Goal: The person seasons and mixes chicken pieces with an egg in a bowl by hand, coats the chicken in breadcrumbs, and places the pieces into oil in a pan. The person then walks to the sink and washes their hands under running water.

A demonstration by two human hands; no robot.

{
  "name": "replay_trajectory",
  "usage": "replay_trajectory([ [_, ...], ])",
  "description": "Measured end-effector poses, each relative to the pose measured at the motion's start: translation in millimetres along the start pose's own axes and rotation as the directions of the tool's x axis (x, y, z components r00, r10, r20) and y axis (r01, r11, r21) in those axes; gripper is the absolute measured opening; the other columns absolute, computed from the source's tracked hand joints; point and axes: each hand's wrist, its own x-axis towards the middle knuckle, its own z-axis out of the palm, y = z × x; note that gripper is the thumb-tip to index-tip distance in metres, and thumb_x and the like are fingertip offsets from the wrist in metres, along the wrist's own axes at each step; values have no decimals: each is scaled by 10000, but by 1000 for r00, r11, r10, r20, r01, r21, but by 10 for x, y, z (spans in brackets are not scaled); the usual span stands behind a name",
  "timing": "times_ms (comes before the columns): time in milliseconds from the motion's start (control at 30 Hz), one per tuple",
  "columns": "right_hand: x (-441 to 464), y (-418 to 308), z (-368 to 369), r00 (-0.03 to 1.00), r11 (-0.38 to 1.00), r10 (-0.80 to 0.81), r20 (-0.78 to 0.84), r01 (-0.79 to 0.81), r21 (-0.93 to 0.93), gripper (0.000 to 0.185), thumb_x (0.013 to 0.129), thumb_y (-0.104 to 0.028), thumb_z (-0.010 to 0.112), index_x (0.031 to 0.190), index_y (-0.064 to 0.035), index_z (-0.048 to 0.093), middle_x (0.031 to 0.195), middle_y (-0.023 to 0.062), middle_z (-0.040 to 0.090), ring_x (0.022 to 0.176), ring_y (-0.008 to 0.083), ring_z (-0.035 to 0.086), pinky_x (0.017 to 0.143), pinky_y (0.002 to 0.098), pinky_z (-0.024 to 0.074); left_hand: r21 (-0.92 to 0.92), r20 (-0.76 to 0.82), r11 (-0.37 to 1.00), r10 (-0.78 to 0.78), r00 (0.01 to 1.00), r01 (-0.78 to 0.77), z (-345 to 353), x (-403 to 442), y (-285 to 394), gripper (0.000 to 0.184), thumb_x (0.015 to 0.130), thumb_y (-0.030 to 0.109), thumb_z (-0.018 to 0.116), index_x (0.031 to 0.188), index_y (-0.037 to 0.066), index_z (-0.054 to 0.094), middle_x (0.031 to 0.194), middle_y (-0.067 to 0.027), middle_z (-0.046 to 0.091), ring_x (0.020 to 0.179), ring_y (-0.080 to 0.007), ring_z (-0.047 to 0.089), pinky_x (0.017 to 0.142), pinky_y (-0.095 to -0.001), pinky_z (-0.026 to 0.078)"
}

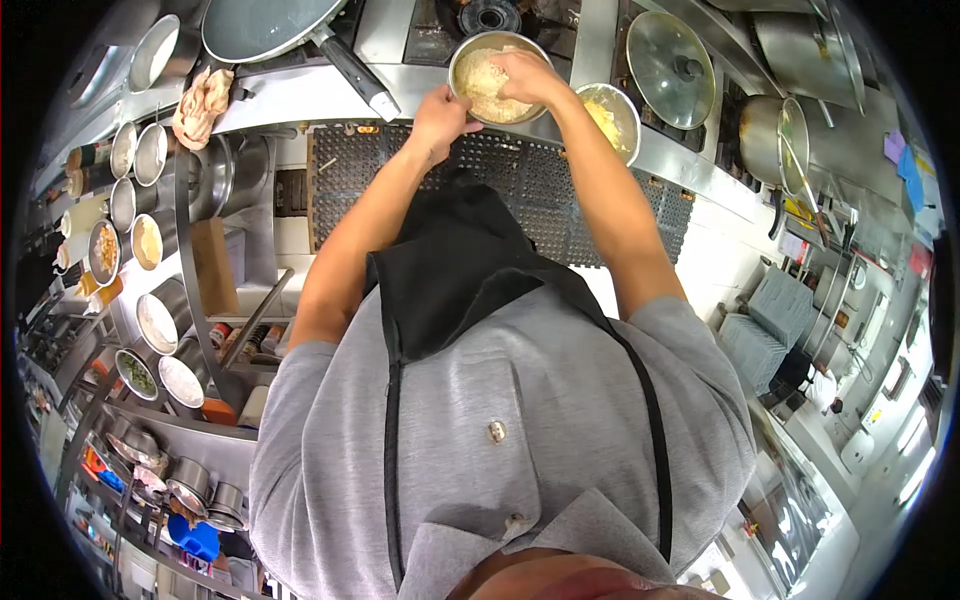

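A round metal bowl point(462, 104) with pale crumbs point(482, 84) in it stands at the counter's front edge, top centre. My left hand point(438, 118) holds the bowl's near left rim, fingers closed on it. Inside the bowl, my right hand point(526, 78) reaches into the crumbs with its fingers bent down; whether it grips anything is hidden. Just right of it is a second metal bowl point(628, 128) with a yellow food point(603, 122) in it, under my right forearm.
A large pan point(262, 28) with a black handle lies at upper left, beside a crumpled cloth point(204, 108). A glass lid point(671, 70) and a pot point(762, 140) are on the right. Several containers of ingredients line the left side. A black mat point(350, 190) covers the floor.
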Motion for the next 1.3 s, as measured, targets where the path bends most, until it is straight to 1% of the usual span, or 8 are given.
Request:
replay_trajectory([
  [133, -46, 108, -155, 969, 971, 56, 240, -109, 213, 400, 655, -99, 717, 1052, -86, 672, 1044, 161, 671, 990, 279, 633, 871, 407, 496, 496, -121, 868, 46, 992, 20, 221, -314, 329, 259, 907, 125, 512, 1012, -102, 580, 966, -201, 652, 752, -236, 659, 596, -327, 551],
  [200, -111, -12, -585, 983, 976, -35, -180, 72, 206, 377, 646, -83, 728, 1019, -89, 677, 1011, 171, 677, 995, 280, 635, 867, 410, 495, 611, -128, 684, 582, 803, -398, 138, 118, -59, 234, 893, 117, 533, 987, -93, 574, 921, -197, 639, 660, -244, 645, 525, -340, 534],
  [333, -345, -20, -1190, 975, 979, 29, -218, 16, 204, 299, 621, -42, 593, 904, -39, 689, 952, 251, 642, 988, 393, 603, 840, 445, 492, 178, -127, 965, 217, 968, -193, 591, 4, 770, 160, 865, 14, 535, 983, -94, 541, 811, -96, 561, 645, -175, 612, 533, -292, 596],
  [533, 206, 370, -2493, 871, 977, -159, -464, 206, 51, 342, 601, -168, 754, 908, -41, 673, 827, 176, 662, 758, 296, 645, 705, 370, 509, 96, 18, 928, 360, 933, -360, 907, 663, 1805, 177, 879, 5, 486, 1024, -94, 507, 842, -111, 552, 737, -219, 638, 611, -313, 612],
  [867, 1344, 626, -3995, 780, 753, 91, -619, 353, 555, 80, 654, -24, 655, 730, 2, 664, 613, 53, 629, 592, 140, 597, 577, 348, 489, 74, 14, 912, 404, 914, -404, 923, 1212, 2571, 245, 911, 35, 476, 1103, -115, 492, 994, -167, 600, 780, -211, 653, 656, -291, 600],
  [1067, 2386, 1435, -3417, 820, 852, 302, -487, -3, 524, 149, 628, -120, 705, 730, -13, 707, 769, 175, 690, 727, 260, 676, 676, 366, 518, 132, -43, 955, 275, 961, -267, 621, 963, 2120, 174, 910, 39, 487, 1006, -103, 520, 920, -130, 562, 731, -173, 610, 647, -288, 605],
  [1267, 2345, 1956, -3249, 749, 884, 218, -625, -424, -199, 212, 765, -228, 595, 785, -66, 729, 914, 177, 681, 871, 348, 653, 780, 404, 517, 218, -72, 964, 172, 982, -153, 509, 561, 1657, 127, 912, 24, 492, 949, -95, 516, 863, -95, 520, 711, -151, 572, 630, -293, 608],
  [1300, 2165, 1989, -3220, 693, 947, 217, -688, -322, -25, 202, 769, -211, 600, 794, -54, 723, 910, 168, 684, 852, 339, 657, 770, 400, 516, 208, -64, 966, 168, 984, -152, 529, 474, 1580, 124, 912, 27, 497, 935, -94, 517, 856, -98, 522, 710, -159, 584, 622, -297, 609],
])
